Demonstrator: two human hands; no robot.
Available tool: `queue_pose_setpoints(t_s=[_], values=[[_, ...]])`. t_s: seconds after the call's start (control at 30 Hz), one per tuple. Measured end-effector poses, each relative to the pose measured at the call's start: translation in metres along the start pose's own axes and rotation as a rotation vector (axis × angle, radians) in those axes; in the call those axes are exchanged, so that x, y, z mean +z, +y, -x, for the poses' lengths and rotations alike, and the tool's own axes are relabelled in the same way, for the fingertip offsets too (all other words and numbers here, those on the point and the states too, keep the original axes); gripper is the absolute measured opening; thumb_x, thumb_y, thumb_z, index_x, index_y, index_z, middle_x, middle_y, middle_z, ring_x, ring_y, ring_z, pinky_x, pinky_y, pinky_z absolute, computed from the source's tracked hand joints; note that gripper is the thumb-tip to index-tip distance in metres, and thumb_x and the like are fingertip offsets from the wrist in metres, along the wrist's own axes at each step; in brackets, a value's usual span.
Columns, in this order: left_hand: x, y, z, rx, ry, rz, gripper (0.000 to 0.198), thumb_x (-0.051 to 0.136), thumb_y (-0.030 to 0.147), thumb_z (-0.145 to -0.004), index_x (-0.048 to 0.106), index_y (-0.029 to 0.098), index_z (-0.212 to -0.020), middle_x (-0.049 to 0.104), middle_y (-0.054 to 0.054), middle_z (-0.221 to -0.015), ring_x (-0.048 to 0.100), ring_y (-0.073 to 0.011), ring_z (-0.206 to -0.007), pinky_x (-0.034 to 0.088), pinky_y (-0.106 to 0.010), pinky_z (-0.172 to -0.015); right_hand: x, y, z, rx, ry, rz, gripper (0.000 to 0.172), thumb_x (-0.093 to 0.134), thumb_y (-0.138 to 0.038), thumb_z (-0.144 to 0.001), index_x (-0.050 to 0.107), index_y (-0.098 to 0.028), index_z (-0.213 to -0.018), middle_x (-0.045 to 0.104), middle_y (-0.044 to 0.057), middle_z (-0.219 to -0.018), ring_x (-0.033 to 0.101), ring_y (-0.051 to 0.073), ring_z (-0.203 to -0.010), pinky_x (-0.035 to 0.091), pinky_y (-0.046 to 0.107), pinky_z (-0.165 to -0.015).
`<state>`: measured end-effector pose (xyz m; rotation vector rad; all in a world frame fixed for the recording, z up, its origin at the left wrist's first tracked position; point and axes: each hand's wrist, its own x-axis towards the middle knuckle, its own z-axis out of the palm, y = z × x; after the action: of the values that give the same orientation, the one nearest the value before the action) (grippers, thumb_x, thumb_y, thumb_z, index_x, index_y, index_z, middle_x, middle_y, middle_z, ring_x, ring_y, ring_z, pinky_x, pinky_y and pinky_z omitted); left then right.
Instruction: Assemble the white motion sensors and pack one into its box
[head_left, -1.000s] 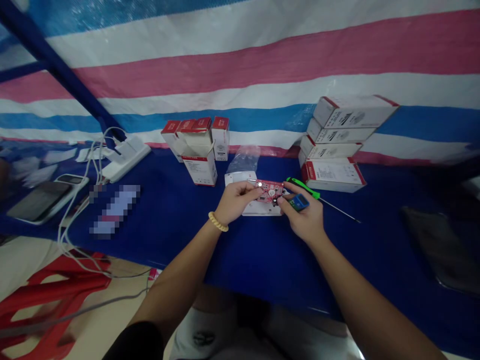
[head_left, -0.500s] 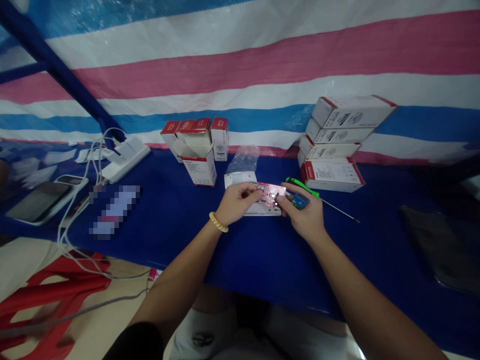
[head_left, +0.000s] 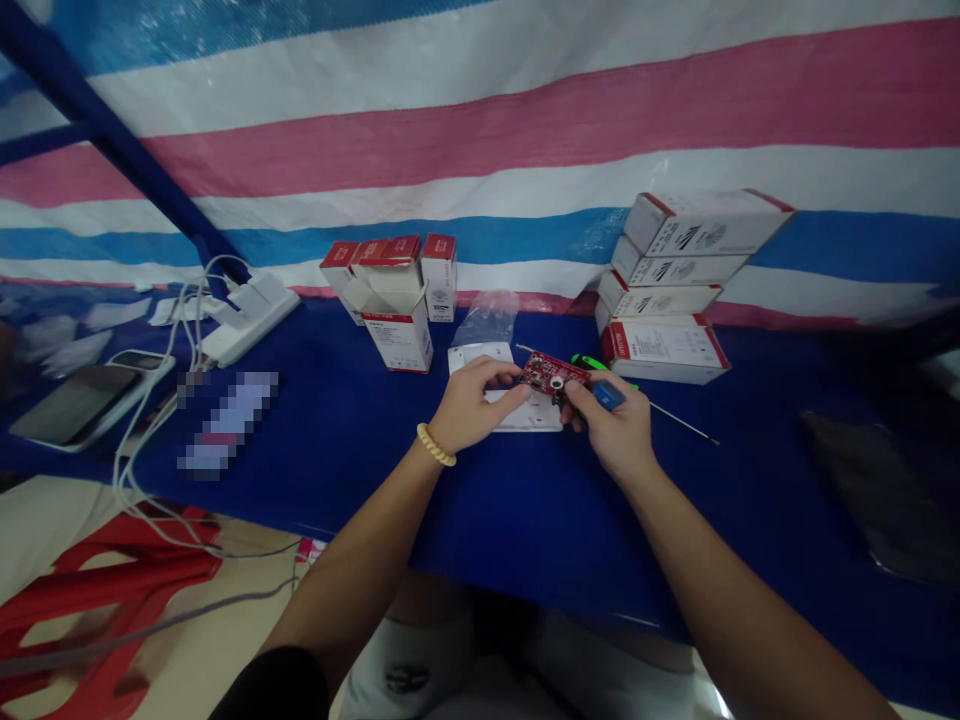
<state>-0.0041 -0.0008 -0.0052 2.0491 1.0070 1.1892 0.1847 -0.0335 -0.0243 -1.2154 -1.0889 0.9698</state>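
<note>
A red circuit board (head_left: 546, 370) with a round pale part and small dark components is held by its right end in my right hand (head_left: 611, 415). A blue block (head_left: 607, 394) shows at that hand's fingers; whether it is joined to the board I cannot tell. My left hand (head_left: 480, 400) is at the board's left end, thumb and forefinger apart, not closed on it. Below the board lies a white plastic casing (head_left: 481, 353), partly covered by my hands. A screwdriver with a green and black handle (head_left: 585, 362) rests behind my right hand, its shaft pointing right.
Red and white boxes (head_left: 401, 342) stand at the back, one with its flap up. More boxes (head_left: 667, 350) are stacked at the right. A clear plastic bag (head_left: 487, 318) lies behind the casing. A power strip (head_left: 251, 325) with white cables is at left; a dark flat object (head_left: 877, 490) lies right.
The board has shifted to the right and tilted, and its bright glare is gone. My left fingers have come off it, while my right hand keeps hold.
</note>
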Motion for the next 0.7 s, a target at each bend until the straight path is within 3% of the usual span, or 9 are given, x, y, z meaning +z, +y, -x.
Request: queue_pose_setpoints(t_s=[0.2, 0.47, 0.7], values=[[-0.0027, -0.0020, 0.0040, 0.108, -0.101, -0.406, 0.049, 0.075, 0.039, -0.070, 0.063, 0.015, -0.111, 0.066, -0.011, -0.108, 0.059, -0.0286, -0.106, 0.049, -0.046, -0.094, -0.0013, 0.0030, -0.0031, -0.007, 0.074, -0.036, 0.034, 0.074, -0.048, -0.072, 0.056, -0.019, -0.077, 0.054, -0.003, -0.049, 0.051, 0.012, -0.040, 0.034, 0.023, -0.037], [-0.0013, -0.0099, 0.0082, 0.060, -0.258, -0.637, 0.075, 0.082, 0.055, -0.055, 0.063, 0.014, -0.115, 0.063, -0.014, -0.114, 0.057, -0.0348, -0.105, 0.049, -0.050, -0.091, -0.0021, 0.0039, -0.0039, 0.011, 0.148, 0.018, 0.034, 0.074, -0.047, -0.070, 0.057, -0.018, -0.074, 0.052, -0.003, -0.048, 0.051, 0.012, -0.038, 0.033, 0.023, -0.035], [-0.0047, -0.0043, 0.0069, -0.025, -0.390, -0.668, 0.066, 0.084, 0.052, -0.054, 0.067, 0.013, -0.104, 0.061, -0.013, -0.115, 0.055, -0.0350, -0.108, 0.048, -0.051, -0.092, -0.0032, 0.0035, -0.0045, 0.045, 0.172, 0.017, 0.033, 0.073, -0.047, -0.070, 0.056, -0.018, -0.073, 0.051, -0.003, -0.046, 0.050, 0.012, -0.036, 0.033, 0.023, -0.035]])
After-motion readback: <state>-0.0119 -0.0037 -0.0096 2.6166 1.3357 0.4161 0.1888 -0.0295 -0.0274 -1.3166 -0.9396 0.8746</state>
